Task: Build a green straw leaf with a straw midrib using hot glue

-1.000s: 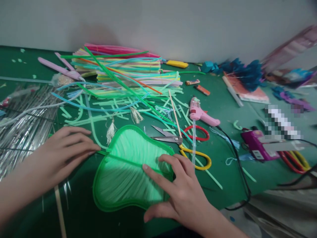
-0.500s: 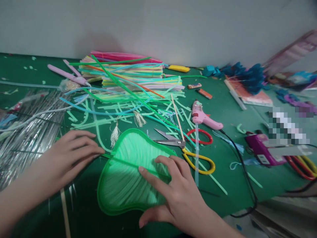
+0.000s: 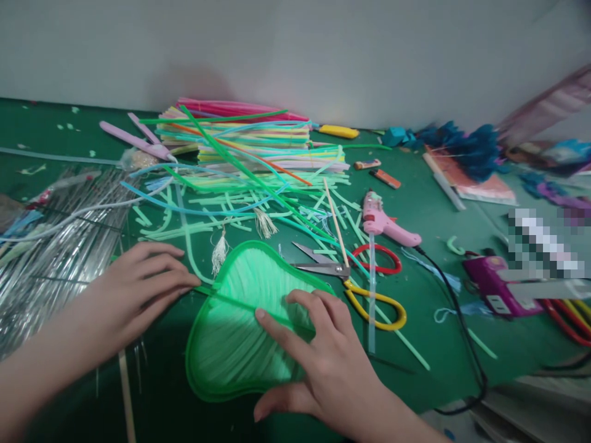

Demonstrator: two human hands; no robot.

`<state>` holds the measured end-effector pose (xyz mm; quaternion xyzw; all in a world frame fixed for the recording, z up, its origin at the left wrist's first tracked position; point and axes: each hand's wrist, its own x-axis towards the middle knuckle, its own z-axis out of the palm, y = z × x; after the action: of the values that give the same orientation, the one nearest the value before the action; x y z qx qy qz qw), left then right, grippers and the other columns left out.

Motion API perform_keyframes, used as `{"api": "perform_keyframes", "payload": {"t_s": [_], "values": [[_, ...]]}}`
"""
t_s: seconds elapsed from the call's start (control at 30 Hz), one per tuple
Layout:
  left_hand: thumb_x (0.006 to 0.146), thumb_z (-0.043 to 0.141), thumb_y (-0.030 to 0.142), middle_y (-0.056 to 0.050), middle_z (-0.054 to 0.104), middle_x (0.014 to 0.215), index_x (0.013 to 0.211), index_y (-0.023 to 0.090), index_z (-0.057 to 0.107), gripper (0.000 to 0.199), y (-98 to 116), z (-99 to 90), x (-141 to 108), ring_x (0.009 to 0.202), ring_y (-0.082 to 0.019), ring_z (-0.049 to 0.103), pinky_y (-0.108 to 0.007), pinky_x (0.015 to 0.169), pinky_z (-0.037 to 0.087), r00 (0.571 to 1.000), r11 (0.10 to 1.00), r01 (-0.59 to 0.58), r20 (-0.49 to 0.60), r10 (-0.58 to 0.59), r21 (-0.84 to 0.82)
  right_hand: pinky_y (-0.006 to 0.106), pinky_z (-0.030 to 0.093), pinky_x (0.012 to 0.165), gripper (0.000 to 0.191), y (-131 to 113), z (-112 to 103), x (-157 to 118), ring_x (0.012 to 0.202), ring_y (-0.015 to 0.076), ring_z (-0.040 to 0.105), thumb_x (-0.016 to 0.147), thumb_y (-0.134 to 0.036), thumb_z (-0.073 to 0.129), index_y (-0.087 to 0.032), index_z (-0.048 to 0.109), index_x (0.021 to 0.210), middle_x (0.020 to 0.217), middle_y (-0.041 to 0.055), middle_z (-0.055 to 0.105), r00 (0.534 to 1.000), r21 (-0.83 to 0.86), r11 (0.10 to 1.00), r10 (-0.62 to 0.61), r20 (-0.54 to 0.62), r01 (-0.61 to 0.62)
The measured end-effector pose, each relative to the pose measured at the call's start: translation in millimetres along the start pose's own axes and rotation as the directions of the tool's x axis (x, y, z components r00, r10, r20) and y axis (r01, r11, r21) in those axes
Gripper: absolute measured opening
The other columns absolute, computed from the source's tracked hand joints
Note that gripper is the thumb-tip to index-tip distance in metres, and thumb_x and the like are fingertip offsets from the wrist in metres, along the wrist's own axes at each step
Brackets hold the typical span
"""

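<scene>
A curved, leaf-like green piece [image 3: 231,360] lies on the green table, with pale green strands inside a darker fuzzy rim. A thin green pipe cleaner [image 3: 233,300] runs across its middle and sticks out past the left edge. At that outer end, my left hand [image 3: 143,286] has its fingers pressed together on the pipe cleaner. My right hand [image 3: 323,344] is spread over the piece's right side, its index fingertip resting on the middle strip and its thumb apart near the lower edge. That hand hides the piece's right part.
Scissors [image 3: 325,269] and a pink glue gun [image 3: 388,224] lie to the right, its black cord [image 3: 455,320] trailing forward. Bundled pipe cleaners [image 3: 258,138] and cut pieces spread behind. Silver tinsel strands [image 3: 69,246] are at left, a purple device [image 3: 494,283] at right.
The whole view has shifted slightly, so things sit a little further right. My right hand has slid slightly left over the piece; the left hand keeps its grip.
</scene>
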<state>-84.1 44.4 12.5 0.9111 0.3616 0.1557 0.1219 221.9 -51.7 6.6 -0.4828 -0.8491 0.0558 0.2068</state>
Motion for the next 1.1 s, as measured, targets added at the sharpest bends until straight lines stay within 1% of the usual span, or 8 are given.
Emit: {"api": "perform_keyframes", "payload": {"t_s": [0.1, 0.23, 0.4, 0.6, 0.7, 0.9, 1.0, 1.1], "values": [[0.095, 0.048, 0.022, 0.0, 0.067, 0.104, 0.111, 0.033, 0.065, 0.026, 1.0, -1.0, 1.0, 0.116, -0.022, 0.05, -0.036, 0.094, 0.045, 1.0, 1.0, -0.001, 0.005, 0.001, 0.002, 0.053, 0.043, 0.094, 0.088, 0.1, 0.1, 0.5, 0.114, 0.0345, 0.049, 0.067, -0.086, 0.053, -0.029, 0.061, 0.134, 0.123, 0.0143, 0.052, 1.0, 0.007, 1.0, 0.004, 0.005, -0.004], [0.094, 0.049, 0.02, 0.0, 0.067, 0.102, 0.11, 0.032, 0.065, 0.025, 2.5, -1.2, 1.6, 0.115, -0.021, 0.051, -0.036, 0.094, 0.045, 1.0, 1.0, -0.005, -0.002, 0.005, -0.004, 0.051, 0.042, 0.095, 0.09, -0.2, -0.2, 4.4, 0.113, 0.0332, 0.049, 0.066, -0.087, 0.053, -0.029, 0.06, 0.134, 0.123, 0.0141, 0.053, 1.0, 0.004, 1.0, -0.02, -0.008, 0.02], [0.095, 0.049, 0.018, 0.0, 0.067, 0.1, 0.109, 0.031, 0.066, 0.026, 3.1, -0.7, 1.3, 0.115, -0.022, 0.05, -0.036, 0.095, 0.044, 1.0, 1.0, 0.023, 0.005, -0.023, -0.013, 0.05, 0.042, 0.094, 0.092, -1.3, -0.1, 9.0, 0.112, 0.0329, 0.05, 0.067, -0.088, 0.051, -0.027, 0.059, 0.136, 0.122, 0.0143, 0.055, 0.998, -0.008, 0.998, -0.056, 0.021, 0.056], [0.095, 0.049, 0.017, 0.0, 0.066, 0.1, 0.109, 0.03, 0.065, 0.025, 2.8, 1.1, 2.8, 0.115, -0.021, 0.05, -0.036, 0.094, 0.043, 1.0, 1.0, 0.003, -0.018, -0.003, -0.012, 0.05, 0.04, 0.096, 0.092, -3.3, 0.0, 12.6, 0.112, 0.0326, 0.05, 0.068, -0.087, 0.051, -0.025, 0.059, 0.135, 0.122, 0.014, 0.056, 0.998, 0.012, 0.999, -0.049, 0.034, 0.049], [0.096, 0.049, 0.018, 0.0, 0.066, 0.099, 0.109, 0.03, 0.065, 0.024, 2.0, 2.5, 2.7, 0.114, -0.02, 0.049, -0.035, 0.094, 0.042, 0.999, 1.0, -0.013, -0.038, 0.013, -0.007, 0.05, 0.039, 0.096, 0.092, -5.4, 1.6, 17.8, 0.113, 0.0327, 0.049, 0.069, -0.088, 0.05, -0.026, 0.056, 0.137, 0.124, 0.0137, 0.055, 0.997, 0.026, 0.998, -0.063, 0.036, 0.063], [0.097, 0.049, 0.019, 0.0, 0.066, 0.099, 0.108, 0.028, 0.065, 0.021, 1.8, 2.5, 3.0, 0.114, -0.019, 0.049, -0.033, 0.095, 0.041, 0.999, 0.999, -0.032, -0.03, 0.032, 0.009, 0.051, 0.038, 0.095, 0.089, -8.1, 6.5, 25.9, 0.115, 0.034, 0.047, 0.072, -0.087, 0.047, -0.026, 0.055, 0.138, 0.127, 0.0138, 0.054, 0.994, 0.019, 0.999, -0.047, 0.098, 0.045], [0.096, 0.05, 0.019, 0.0, 0.067, 0.097, 0.106, 0.028, 0.066, 0.02, 1.6, 2.0, 3.7, 0.112, -0.019, 0.05, -0.033, 0.093, 0.042, 0.998, 0.999, -0.048, -0.034, 0.048, 0.014, 0.051, 0.037, 0.096, 0.091, -9.3, 6.9, 27.6, 0.117, 0.0343, 0.046, 0.072, -0.088, 0.045, -0.026, 0.055, 0.138, 0.128, 0.0138, 0.054, 0.993, 0.016, 0.999, -0.047, 0.105, 0.046], [0.096, 0.051, 0.02, 0.0, 0.067, 0.097, 0.106, 0.028, 0.066, 0.021, 1.6, 2.2, 3.5, 0.112, -0.02, 0.05, -0.034, 0.094, 0.042, 0.999, 0.999, -0.034, -0.034, 0.035, 0.016, 0.051, 0.036, 0.096, 0.094, -11.2, 7.9, 30.2, 0.118, 0.0353, 0.045, 0.07, -0.089, 0.044, -0.028, 0.053, 0.139, 0.129, 0.0131, 0.054, 0.994, 0.005, 0.999, -0.044, 0.095, 0.044]]}}
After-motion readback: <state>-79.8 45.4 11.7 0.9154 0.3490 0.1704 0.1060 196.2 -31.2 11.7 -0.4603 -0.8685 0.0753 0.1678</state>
